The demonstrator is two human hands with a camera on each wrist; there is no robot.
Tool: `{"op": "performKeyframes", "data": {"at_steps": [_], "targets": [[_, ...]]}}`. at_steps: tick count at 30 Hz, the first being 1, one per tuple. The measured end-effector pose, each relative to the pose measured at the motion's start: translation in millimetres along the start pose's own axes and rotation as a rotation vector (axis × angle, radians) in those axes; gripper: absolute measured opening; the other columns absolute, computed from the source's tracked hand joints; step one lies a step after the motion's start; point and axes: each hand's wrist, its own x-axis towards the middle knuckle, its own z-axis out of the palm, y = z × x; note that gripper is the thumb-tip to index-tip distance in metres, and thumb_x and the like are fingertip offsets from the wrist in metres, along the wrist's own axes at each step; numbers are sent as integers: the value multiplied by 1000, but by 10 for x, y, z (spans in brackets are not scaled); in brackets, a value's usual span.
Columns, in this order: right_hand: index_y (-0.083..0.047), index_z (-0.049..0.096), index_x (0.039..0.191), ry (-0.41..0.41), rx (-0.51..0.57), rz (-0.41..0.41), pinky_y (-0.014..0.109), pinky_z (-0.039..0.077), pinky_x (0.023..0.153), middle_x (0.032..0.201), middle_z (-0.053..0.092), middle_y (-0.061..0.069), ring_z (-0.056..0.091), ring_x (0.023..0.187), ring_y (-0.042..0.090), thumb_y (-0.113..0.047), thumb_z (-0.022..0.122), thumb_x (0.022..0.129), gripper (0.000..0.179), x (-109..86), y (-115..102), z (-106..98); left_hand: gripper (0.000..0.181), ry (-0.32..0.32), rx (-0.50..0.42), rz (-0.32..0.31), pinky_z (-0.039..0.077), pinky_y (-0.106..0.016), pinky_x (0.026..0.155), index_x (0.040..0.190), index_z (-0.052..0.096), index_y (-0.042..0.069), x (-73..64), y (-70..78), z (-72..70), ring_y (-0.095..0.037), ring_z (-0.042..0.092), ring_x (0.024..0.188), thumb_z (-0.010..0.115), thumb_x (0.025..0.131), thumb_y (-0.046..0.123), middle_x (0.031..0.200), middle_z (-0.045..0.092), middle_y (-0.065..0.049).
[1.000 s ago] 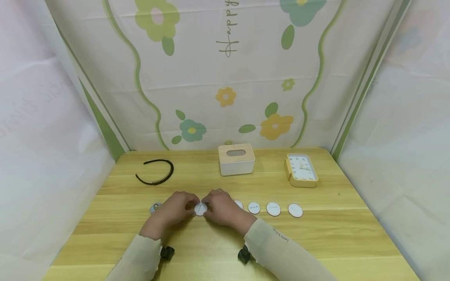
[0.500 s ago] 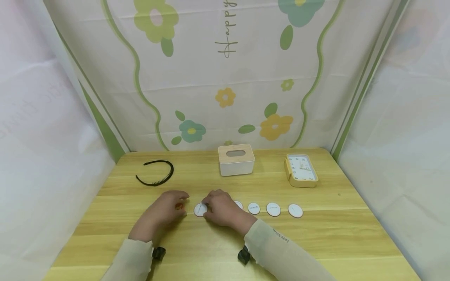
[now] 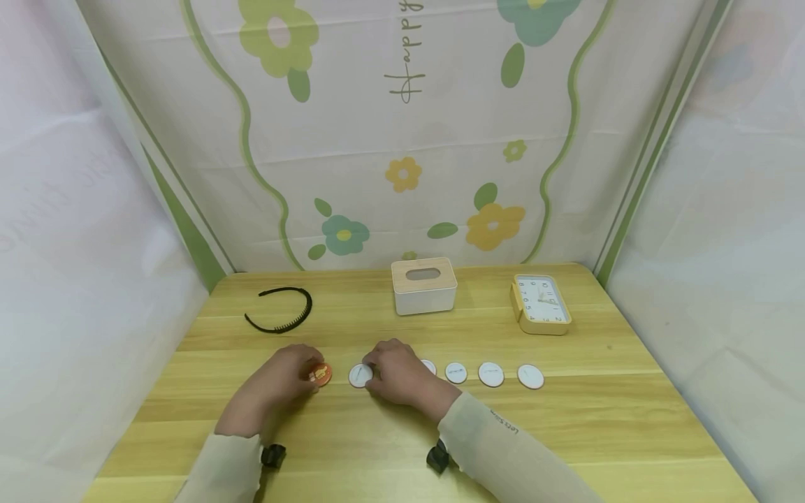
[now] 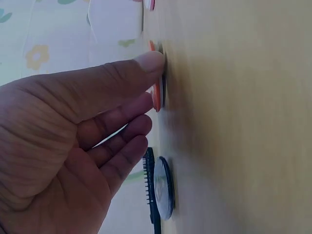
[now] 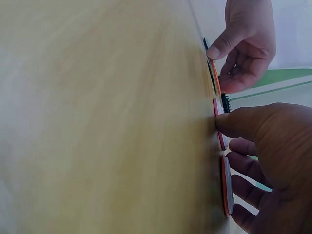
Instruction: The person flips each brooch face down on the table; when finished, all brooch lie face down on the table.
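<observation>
Two Hands, Two Little Discs

Watching from far away, I see two bare hands low over the counter (image 3: 371,447), side by side with a little gap between them. The left hand (image 3: 283,377) pinches an orange disc (image 3: 321,375) by its edge, thumb on the near side and fingers on the far side. The disc has a yellow picture on top. I can't quite tell if it lies flat or is raised a bit. The right hand (image 3: 399,374) pinches a white disc (image 3: 359,376) the same way. That disc is just to the right of the orange one, not touching it.

Past the right hand, I count four more white discs (image 3: 491,374) in a row, the first one partly hidden by the hand. My left wrist view also shows a grey disc (image 4: 162,187) with a dark edge, close to the left hand.

Both arms wear pale sleeves (image 3: 503,447), and something small and black (image 3: 438,456) sits at each wrist.

Farther back, I see a black hair band (image 3: 309,305) on the left, a white tissue box (image 3: 424,302) with a wooden top in the middle, and a yellow clock (image 3: 542,327) on the right. Behind it all hangs a cloth (image 3: 352,140) with big flowers.
</observation>
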Motion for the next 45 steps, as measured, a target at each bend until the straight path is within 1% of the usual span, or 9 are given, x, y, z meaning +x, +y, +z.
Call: {"op": "performKeyframes", "data": {"at_steps": [6,14,19,24,34,36,39,43,45], "targets": [[-18,80,128,-3,0,5,37,52,103,123,75,-3,64,115,17,-36,83,97,37,8,1,5,30,-18,-15,-35,52,-60,112,116,76,11,-27,-11,-30,-35,68,127,88,89,4,124,76,-5],[-16,76,134,-11,20,-4,38,51,106,128,73,-1,62,117,19,-36,80,97,42,35,-47,-15,30,-27,-34,-59,51,-60,114,119,77,12,-14,-14,-22,-35,66,130,86,92,5,127,76,-5],[-18,73,139,-3,16,-5,42,47,116,135,72,-2,62,130,23,-38,77,98,45,96,-161,-12,29,-27,-26,-55,50,-61,115,119,77,13,-17,-13,-23,-36,66,131,86,92,6,127,76,-4],[-20,72,141,-18,4,-14,45,44,122,140,72,-1,60,138,25,-39,78,98,48,195,-260,38,29,-23,-27,-51,51,-61,114,119,77,13,-33,-9,-31,-34,67,130,86,92,5,127,76,-4],[-19,71,143,-61,-46,-19,44,43,122,139,75,-4,60,141,23,-39,79,99,50,352,-385,111,28,-21,-19,-31,52,-61,111,118,77,12,-26,-8,-27,-34,68,126,86,92,5,124,77,-4],[-19,71,143,-60,-67,-30,44,44,121,139,75,-5,61,139,23,-38,78,99,48,377,-398,126,28,-18,-26,-33,51,-62,112,117,77,13,-23,-10,-25,-34,68,127,86,91,5,124,77,-4],[-19,74,137,-40,-98,-63,42,49,114,133,77,-6,65,130,21,-34,78,97,42,415,-417,160,26,-16,-30,-31,51,-62,113,115,76,13,-21,-24,-25,-33,68,127,86,92,5,122,76,-2],[-23,80,119,2,-106,-109,36,52,99,110,78,-11,65,107,15,-28,80,94,25,446,-443,208,25,-19,-35,-40,51,-60,112,110,74,17,-25,-36,-28,-28,67,125,86,92,5,117,75,3],[-25,80,114,13,-105,-116,34,51,95,102,75,-12,63,101,13,-28,80,95,20,449,-457,223,24,-17,-29,-31,51,-60,111,107,73,19,-20,-39,-25,-27,68,122,86,92,4,112,75,5]]}}
